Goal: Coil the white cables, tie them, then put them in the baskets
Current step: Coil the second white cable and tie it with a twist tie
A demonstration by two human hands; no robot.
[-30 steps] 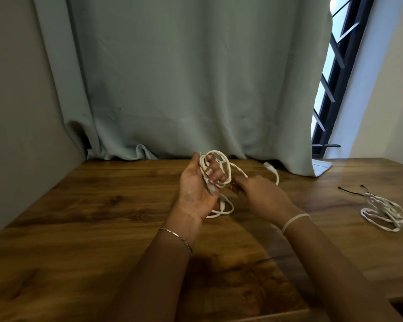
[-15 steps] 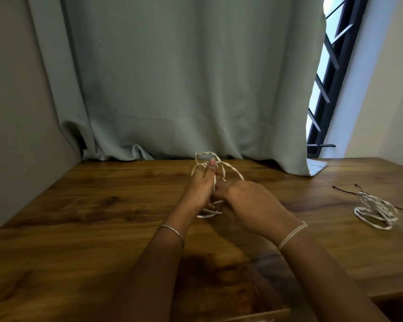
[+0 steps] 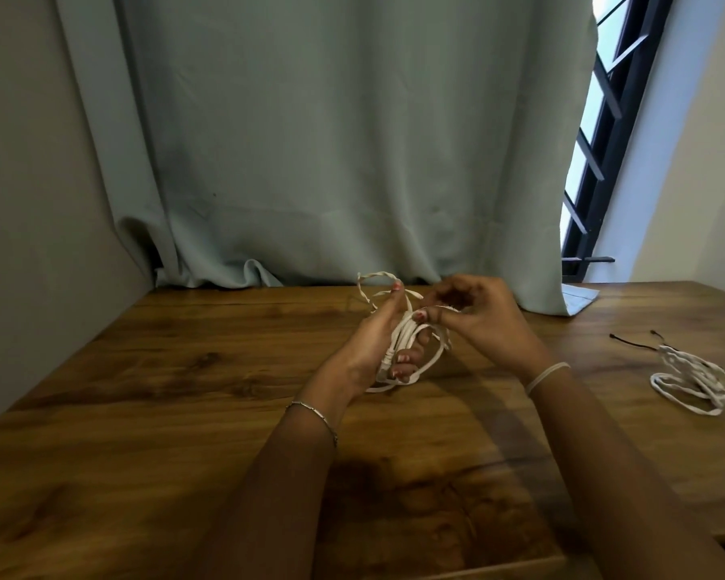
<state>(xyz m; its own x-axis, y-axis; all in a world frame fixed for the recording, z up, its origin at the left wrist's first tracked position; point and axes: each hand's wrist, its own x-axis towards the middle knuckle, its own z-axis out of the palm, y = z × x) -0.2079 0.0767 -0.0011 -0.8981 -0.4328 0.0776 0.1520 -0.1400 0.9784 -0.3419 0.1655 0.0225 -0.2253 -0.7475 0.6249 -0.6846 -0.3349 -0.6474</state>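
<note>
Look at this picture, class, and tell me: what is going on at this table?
A person is bundling a white cable above a wooden table. The left hand grips the coiled loops, while the right hand pinches a strand near the top. A second white cable lies loose on the table's right side, with a thin black cord by it. No basket is in view.

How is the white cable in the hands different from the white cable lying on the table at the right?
The held cable is off the table, gripped by the left hand and pinched by the right hand; the second cable lies on the wood, no hand on it. The held cable is gathered into a tight bundle; the second cable spreads in loose, flat loops. Both are white and thin.
</note>
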